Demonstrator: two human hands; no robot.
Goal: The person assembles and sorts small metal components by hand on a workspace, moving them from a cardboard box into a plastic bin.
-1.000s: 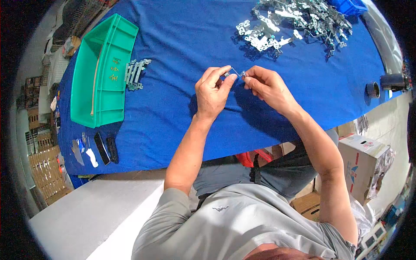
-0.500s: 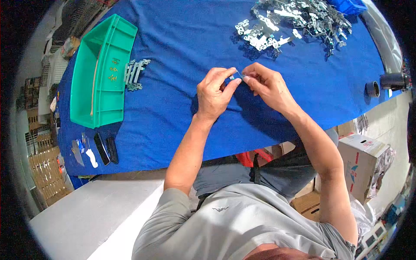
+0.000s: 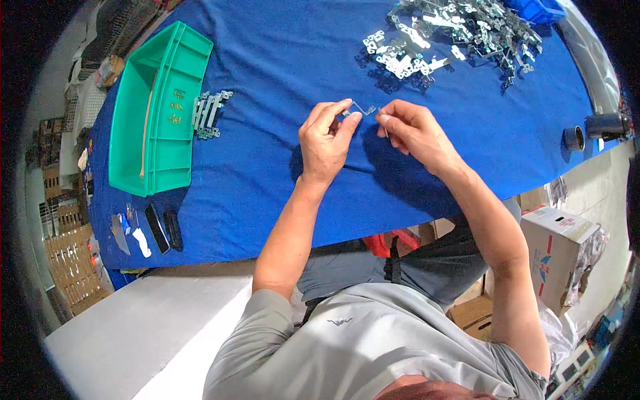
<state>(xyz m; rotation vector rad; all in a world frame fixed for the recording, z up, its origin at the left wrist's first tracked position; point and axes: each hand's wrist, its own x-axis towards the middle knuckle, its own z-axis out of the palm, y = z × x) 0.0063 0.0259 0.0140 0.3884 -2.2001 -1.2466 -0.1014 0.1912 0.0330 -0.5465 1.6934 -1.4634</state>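
Note:
My left hand pinches a small, thin metal bracket between thumb and fingertips; its bent free end sticks out to the right. Just across a narrow gap, my right hand is closed, thumb against fingers, on something small and thin that I cannot make out. Both hands are held over the blue cloth. Beyond them at the upper right lies a pile of similar metal brackets. A short row of brackets lies against the green bin at the left.
The green plastic bin stands at the left of the cloth. Nearer to me lie a dark, flat object and some white scraps. A black cylinder stands at the right edge, and a blue tray at the far right corner.
My hands have moved slightly apart, the left one a little to the left. More of the bracket now shows between them, and my right fingertips have come away from it.

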